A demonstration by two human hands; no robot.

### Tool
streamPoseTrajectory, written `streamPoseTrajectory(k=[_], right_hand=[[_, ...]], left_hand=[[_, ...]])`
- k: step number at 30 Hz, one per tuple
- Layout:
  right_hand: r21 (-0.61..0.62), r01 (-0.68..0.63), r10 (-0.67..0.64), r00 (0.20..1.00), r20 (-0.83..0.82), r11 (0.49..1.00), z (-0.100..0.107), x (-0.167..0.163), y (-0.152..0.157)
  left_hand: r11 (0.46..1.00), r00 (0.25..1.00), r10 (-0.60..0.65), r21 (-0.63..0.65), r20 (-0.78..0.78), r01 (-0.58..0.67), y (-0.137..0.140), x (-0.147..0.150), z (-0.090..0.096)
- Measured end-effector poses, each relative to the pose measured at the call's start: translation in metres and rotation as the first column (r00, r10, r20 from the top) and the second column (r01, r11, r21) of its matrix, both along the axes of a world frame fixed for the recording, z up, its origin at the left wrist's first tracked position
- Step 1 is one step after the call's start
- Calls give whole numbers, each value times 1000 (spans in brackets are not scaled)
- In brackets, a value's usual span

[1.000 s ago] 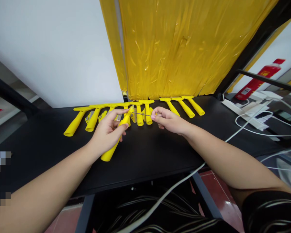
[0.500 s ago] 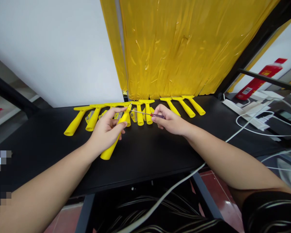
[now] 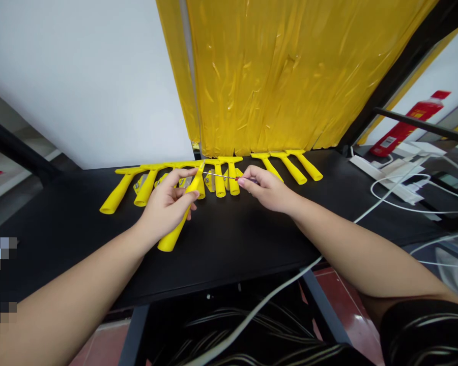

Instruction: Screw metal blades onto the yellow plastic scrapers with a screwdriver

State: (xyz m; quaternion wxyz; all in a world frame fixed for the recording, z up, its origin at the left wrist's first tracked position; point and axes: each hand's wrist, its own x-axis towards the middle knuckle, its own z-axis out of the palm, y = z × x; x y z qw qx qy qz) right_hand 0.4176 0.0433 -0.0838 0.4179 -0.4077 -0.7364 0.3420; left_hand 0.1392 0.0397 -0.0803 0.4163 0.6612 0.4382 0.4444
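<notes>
My left hand [image 3: 171,201] is closed around a yellow scraper handle [image 3: 174,233], tilted with its hollow end toward me and its narrow head up. In my right hand [image 3: 265,187] is a screwdriver [image 3: 221,175], gripped by its dark red handle. Its thin metal shaft points left, and the tip meets the head of the held scraper handle; the exact contact is too small to make out. Behind my hands, several more yellow scraper handles [image 3: 118,194] lie in a row on the black table. Small yellow pieces with metal plates [image 3: 210,181] lie among them.
The black table [image 3: 229,244] ends against a white panel [image 3: 99,81] and a yellow plastic sheet [image 3: 282,76]. At the right are a white power strip [image 3: 385,178], loose white cables and a red bottle [image 3: 408,124]. One cable [image 3: 267,302] crosses the table's front edge near my right forearm.
The screwdriver handle has turned slightly in my right fingers, which have shifted a little. The tip stays at the scraper handle's head, and my left hand keeps its hold.
</notes>
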Motion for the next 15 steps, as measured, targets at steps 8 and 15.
streamPoseTrajectory(k=[8,15], right_hand=[[30,-37,37,999,5,999,-5,0,-1],[93,62,-64,998,24,994,-2,-2,-3]], left_hand=[[1000,1000,-13,10,-27,14,-1,-1,-2],[998,1000,-8,64,1,8,-2,3,-1]])
